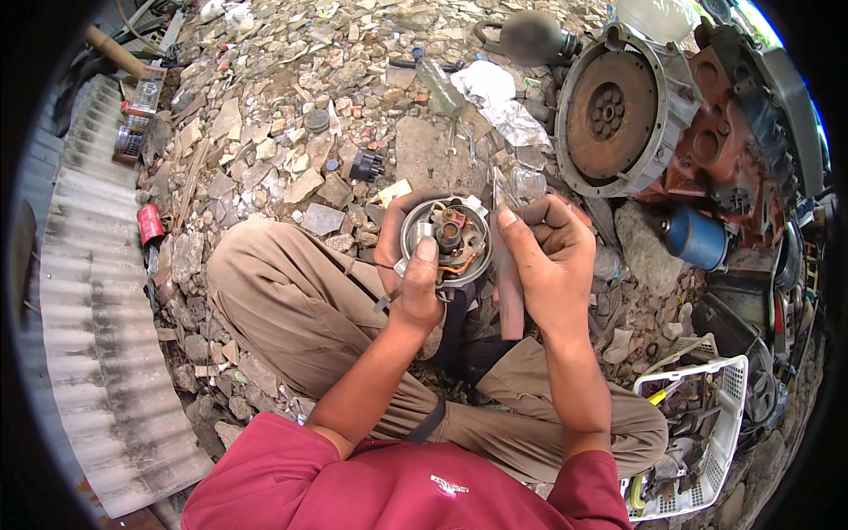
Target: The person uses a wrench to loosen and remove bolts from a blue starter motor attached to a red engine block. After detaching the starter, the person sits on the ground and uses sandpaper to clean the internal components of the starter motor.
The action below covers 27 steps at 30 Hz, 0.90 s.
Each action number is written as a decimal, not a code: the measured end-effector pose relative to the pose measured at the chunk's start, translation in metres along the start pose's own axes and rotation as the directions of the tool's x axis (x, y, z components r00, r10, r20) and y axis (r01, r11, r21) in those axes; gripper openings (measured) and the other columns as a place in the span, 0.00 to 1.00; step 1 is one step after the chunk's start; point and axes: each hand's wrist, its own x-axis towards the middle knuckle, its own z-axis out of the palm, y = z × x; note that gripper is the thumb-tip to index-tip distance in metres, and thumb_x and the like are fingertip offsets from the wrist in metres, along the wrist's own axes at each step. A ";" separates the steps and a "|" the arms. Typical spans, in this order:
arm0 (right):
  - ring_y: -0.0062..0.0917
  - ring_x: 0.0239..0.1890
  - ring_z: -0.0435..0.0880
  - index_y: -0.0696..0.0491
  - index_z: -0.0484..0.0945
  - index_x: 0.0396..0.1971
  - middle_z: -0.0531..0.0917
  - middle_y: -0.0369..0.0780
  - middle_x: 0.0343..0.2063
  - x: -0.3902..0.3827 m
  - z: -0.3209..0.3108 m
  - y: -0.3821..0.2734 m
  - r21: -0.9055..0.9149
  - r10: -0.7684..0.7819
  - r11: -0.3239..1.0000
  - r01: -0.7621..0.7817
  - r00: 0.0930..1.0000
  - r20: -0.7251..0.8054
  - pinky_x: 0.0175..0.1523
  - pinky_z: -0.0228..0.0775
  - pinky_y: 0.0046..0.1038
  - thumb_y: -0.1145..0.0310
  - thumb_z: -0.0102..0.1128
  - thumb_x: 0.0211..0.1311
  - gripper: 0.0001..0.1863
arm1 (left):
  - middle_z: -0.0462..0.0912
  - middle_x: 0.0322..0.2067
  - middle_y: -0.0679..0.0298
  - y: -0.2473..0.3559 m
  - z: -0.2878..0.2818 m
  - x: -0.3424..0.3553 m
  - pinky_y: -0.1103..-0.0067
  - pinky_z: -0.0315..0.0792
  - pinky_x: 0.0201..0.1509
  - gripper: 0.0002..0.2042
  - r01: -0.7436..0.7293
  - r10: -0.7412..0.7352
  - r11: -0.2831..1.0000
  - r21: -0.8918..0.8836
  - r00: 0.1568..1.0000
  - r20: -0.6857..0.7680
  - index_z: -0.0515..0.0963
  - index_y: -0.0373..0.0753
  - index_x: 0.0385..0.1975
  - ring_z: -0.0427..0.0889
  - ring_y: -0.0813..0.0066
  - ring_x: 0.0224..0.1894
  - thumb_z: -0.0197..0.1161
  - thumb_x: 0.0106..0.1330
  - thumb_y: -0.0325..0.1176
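Observation:
My left hand is wrapped round a round metal ignition distributor, thumb over its rim. The distributor is uncapped, and its centre shaft, small metal parts and an orange wire show inside. Just right of it, my right hand has thumb and forefinger pinched together; what they grip, if anything, I cannot make out. Below those fingertips a flat reddish-brown strip reaches down between my legs; whether the hand touches it is unclear. On the rubble beyond the distributor lies a black distributor cap.
An engine with a rusty flywheel stands at the far right, near a blue canister. A white plastic basket of tools and parts sits at right. Wrenches, a glass bottle and white cloth lie ahead. Corrugated sheet lines the left.

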 end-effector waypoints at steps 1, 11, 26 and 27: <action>0.07 0.19 0.71 0.60 0.73 0.28 0.78 0.32 0.19 0.001 -0.001 0.001 -0.018 -0.016 1.000 0.016 1.000 -0.005 0.20 0.58 0.15 0.75 0.61 0.65 0.08 | 0.79 0.42 0.55 0.001 0.000 0.001 0.75 0.72 0.52 0.27 0.025 -0.025 0.999 -0.035 1.000 0.001 0.71 0.28 0.49 0.79 0.70 0.45 0.50 0.61 0.47; 0.07 0.18 0.71 0.61 0.73 0.28 0.77 0.32 0.18 0.000 0.002 0.000 -0.115 0.003 0.993 -0.007 1.000 -0.031 0.21 0.57 0.14 0.75 0.60 0.65 0.08 | 0.80 0.41 0.57 0.000 0.000 0.001 0.76 0.72 0.51 0.26 0.021 -0.020 0.999 -0.031 0.999 0.033 0.72 0.28 0.49 0.79 0.73 0.43 0.54 0.61 0.46; 0.12 0.20 0.73 0.59 0.74 0.37 0.78 0.34 0.21 0.010 -0.026 -0.013 -0.142 -0.312 0.947 0.288 0.928 -0.202 0.25 0.63 0.15 0.66 0.56 0.70 0.10 | 0.80 0.35 0.50 -0.009 -0.008 0.010 0.67 0.75 0.27 0.35 0.575 -0.555 0.452 -0.682 0.780 0.290 0.74 0.31 0.50 0.80 0.53 0.33 0.45 0.61 0.61; 0.11 0.21 0.73 0.59 0.74 0.38 0.78 0.34 0.22 0.010 -0.025 -0.016 -0.126 -0.323 0.945 0.301 0.918 -0.230 0.26 0.63 0.15 0.66 0.56 0.71 0.10 | 0.80 0.35 0.50 -0.008 -0.008 0.010 0.67 0.75 0.27 0.35 0.584 -0.553 0.440 -0.682 0.775 0.306 0.74 0.31 0.50 0.80 0.53 0.33 0.45 0.60 0.61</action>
